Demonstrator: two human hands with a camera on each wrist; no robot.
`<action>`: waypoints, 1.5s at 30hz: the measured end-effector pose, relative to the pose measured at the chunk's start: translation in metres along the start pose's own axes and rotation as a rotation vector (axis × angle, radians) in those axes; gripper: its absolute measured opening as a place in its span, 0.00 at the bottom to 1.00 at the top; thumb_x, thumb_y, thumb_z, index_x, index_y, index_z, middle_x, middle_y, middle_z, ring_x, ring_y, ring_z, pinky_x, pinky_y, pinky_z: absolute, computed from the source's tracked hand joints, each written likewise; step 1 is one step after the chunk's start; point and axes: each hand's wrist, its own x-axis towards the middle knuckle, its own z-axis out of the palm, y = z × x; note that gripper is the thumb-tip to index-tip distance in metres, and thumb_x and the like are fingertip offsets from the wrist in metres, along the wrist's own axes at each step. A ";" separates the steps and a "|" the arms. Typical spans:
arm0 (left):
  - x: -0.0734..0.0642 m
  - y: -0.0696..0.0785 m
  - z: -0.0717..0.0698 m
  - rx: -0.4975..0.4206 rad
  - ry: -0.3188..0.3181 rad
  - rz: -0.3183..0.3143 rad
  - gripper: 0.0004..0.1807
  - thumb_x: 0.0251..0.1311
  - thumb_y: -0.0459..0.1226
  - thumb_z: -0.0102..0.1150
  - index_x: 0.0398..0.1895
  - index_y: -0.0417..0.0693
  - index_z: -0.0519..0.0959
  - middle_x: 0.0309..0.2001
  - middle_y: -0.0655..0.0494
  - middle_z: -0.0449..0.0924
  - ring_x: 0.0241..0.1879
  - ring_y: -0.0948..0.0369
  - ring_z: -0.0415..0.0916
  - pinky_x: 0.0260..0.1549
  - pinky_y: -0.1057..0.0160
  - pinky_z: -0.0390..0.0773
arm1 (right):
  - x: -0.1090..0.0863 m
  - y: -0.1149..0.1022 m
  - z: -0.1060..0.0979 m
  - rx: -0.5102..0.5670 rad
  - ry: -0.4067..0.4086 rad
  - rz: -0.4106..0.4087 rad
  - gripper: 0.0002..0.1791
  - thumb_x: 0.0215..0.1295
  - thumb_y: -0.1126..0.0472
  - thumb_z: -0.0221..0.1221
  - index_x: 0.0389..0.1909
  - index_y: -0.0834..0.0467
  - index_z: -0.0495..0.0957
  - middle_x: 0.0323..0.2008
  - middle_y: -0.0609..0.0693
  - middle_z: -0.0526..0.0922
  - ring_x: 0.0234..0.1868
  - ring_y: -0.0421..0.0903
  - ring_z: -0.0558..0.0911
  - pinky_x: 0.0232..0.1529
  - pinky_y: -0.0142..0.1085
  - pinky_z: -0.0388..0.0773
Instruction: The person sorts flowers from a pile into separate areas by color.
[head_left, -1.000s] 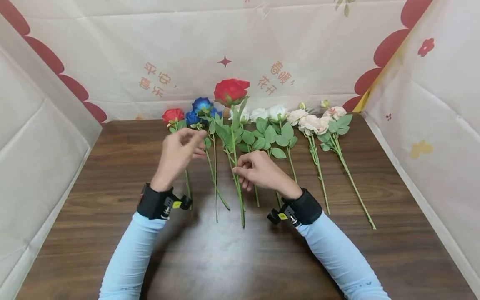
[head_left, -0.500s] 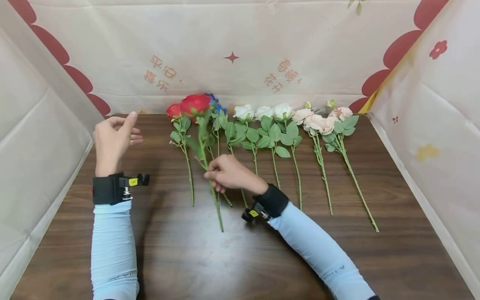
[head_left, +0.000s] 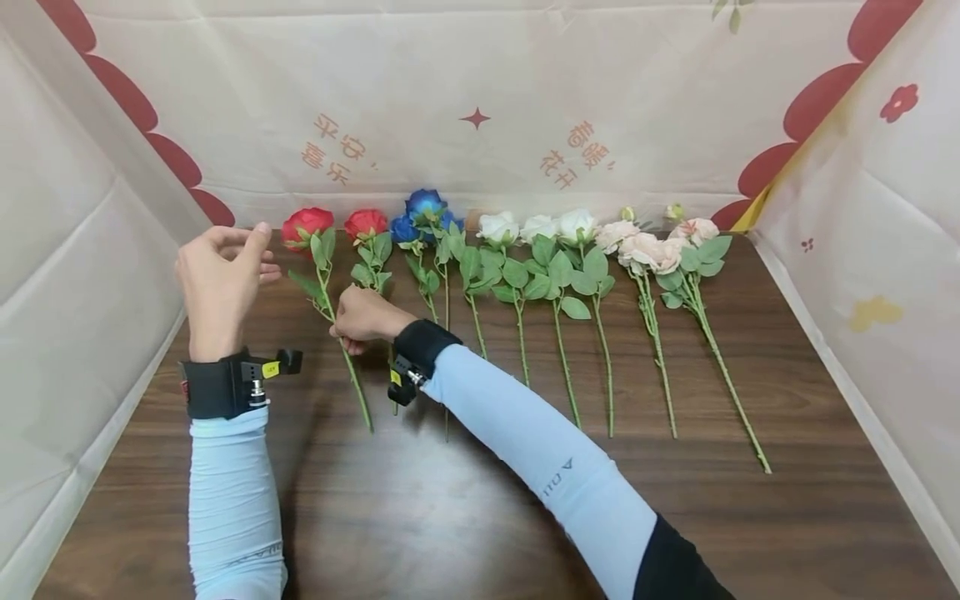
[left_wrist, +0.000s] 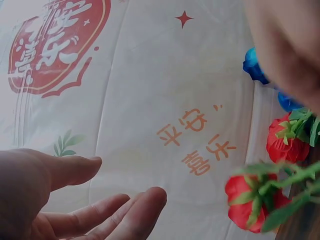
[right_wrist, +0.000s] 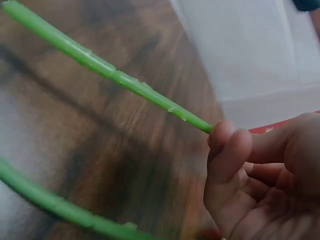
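Note:
My right hand (head_left: 367, 317) pinches the green stem of a red rose (head_left: 308, 227) between thumb and fingertips; its bloom leans up and left. In the right wrist view the pinched stem (right_wrist: 115, 75) runs out from the fingertips over the wood. Left of that bloom, my left hand (head_left: 222, 283) hovers with fingers loosely extended and nothing in them, as the left wrist view also shows. A second red rose (head_left: 366, 223) lies just to the right of the held one, its stem partly behind my right hand. Beyond it is a blue flower (head_left: 426, 212) with several blooms.
White roses (head_left: 498, 227) and pale pink flowers (head_left: 643, 250) lie in a row along the back of the brown wooden table (head_left: 420, 517), stems toward me. Pale printed cloth walls (head_left: 420, 83) stand behind and on both sides.
My right hand has carried the red rose leftward, past the blue flower and the other red rose. The left hand moved left, away from the flowers, and then stayed nearly still.

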 end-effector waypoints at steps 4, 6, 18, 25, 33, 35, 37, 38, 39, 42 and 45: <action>-0.003 0.001 0.008 0.015 -0.021 0.026 0.26 0.60 0.51 0.59 0.47 0.37 0.79 0.30 0.48 0.82 0.22 0.64 0.82 0.24 0.71 0.78 | 0.010 -0.001 0.000 -0.010 -0.012 0.089 0.15 0.67 0.67 0.53 0.21 0.67 0.77 0.13 0.54 0.77 0.12 0.43 0.76 0.20 0.33 0.78; -0.004 0.002 0.011 0.038 -0.023 0.047 0.26 0.60 0.52 0.59 0.47 0.37 0.80 0.29 0.50 0.82 0.22 0.65 0.82 0.23 0.72 0.78 | 0.013 0.001 0.000 -0.018 -0.021 0.137 0.14 0.68 0.68 0.51 0.23 0.68 0.77 0.13 0.54 0.76 0.12 0.44 0.75 0.19 0.34 0.78; -0.005 0.001 0.016 0.120 -0.044 0.078 0.27 0.61 0.54 0.56 0.47 0.40 0.81 0.33 0.45 0.83 0.23 0.68 0.81 0.22 0.75 0.76 | 0.025 0.012 0.006 -0.099 0.060 0.221 0.16 0.68 0.65 0.52 0.20 0.63 0.78 0.12 0.51 0.76 0.11 0.43 0.77 0.15 0.32 0.76; -0.002 0.003 0.017 0.132 -0.051 0.091 0.27 0.60 0.55 0.56 0.47 0.40 0.81 0.31 0.48 0.83 0.23 0.68 0.81 0.22 0.76 0.76 | 0.022 0.013 0.000 -0.134 0.126 0.240 0.08 0.64 0.64 0.53 0.28 0.63 0.76 0.15 0.52 0.79 0.14 0.43 0.80 0.18 0.33 0.78; -0.001 0.004 0.024 0.254 -0.098 0.166 0.29 0.60 0.59 0.52 0.45 0.43 0.81 0.33 0.48 0.84 0.22 0.68 0.81 0.23 0.72 0.72 | -0.007 0.016 -0.011 -0.060 0.207 0.070 0.10 0.67 0.60 0.55 0.33 0.63 0.81 0.16 0.49 0.80 0.15 0.40 0.80 0.20 0.30 0.78; -0.002 0.003 0.026 0.274 -0.119 0.170 0.30 0.60 0.60 0.51 0.46 0.43 0.81 0.33 0.49 0.84 0.21 0.68 0.81 0.23 0.69 0.71 | -0.025 0.019 -0.014 0.019 0.210 0.031 0.10 0.68 0.60 0.55 0.35 0.63 0.82 0.18 0.49 0.80 0.16 0.41 0.80 0.22 0.32 0.79; -0.002 0.003 0.025 0.286 -0.129 0.180 0.31 0.60 0.60 0.50 0.46 0.43 0.82 0.33 0.49 0.84 0.21 0.69 0.81 0.23 0.68 0.71 | -0.045 0.024 -0.017 0.077 0.212 -0.010 0.10 0.68 0.60 0.56 0.38 0.63 0.81 0.19 0.50 0.81 0.17 0.42 0.81 0.23 0.34 0.79; -0.002 0.003 0.025 0.287 -0.131 0.186 0.30 0.60 0.60 0.51 0.46 0.43 0.82 0.32 0.49 0.84 0.21 0.69 0.80 0.22 0.68 0.71 | -0.056 0.027 -0.019 0.106 0.211 -0.026 0.10 0.68 0.61 0.56 0.39 0.64 0.80 0.20 0.50 0.80 0.18 0.43 0.81 0.23 0.35 0.80; -0.003 0.002 0.025 0.293 -0.131 0.194 0.30 0.60 0.60 0.51 0.46 0.43 0.82 0.32 0.50 0.84 0.20 0.69 0.80 0.22 0.68 0.71 | -0.068 0.032 -0.021 0.124 0.206 -0.046 0.10 0.68 0.61 0.56 0.39 0.64 0.80 0.21 0.50 0.80 0.18 0.43 0.81 0.23 0.36 0.80; -0.004 0.003 0.026 0.312 -0.132 0.213 0.31 0.60 0.61 0.50 0.45 0.42 0.82 0.31 0.51 0.84 0.20 0.69 0.80 0.21 0.68 0.70 | -0.102 0.047 -0.030 0.130 0.207 -0.101 0.08 0.68 0.61 0.56 0.39 0.63 0.80 0.21 0.50 0.80 0.18 0.44 0.80 0.22 0.37 0.80; -0.006 0.003 0.031 0.329 -0.151 0.226 0.31 0.60 0.61 0.50 0.45 0.42 0.81 0.31 0.51 0.84 0.19 0.69 0.80 0.22 0.66 0.69 | -0.135 0.062 -0.044 0.119 0.234 -0.120 0.06 0.68 0.62 0.56 0.37 0.60 0.80 0.22 0.51 0.80 0.19 0.46 0.80 0.21 0.39 0.80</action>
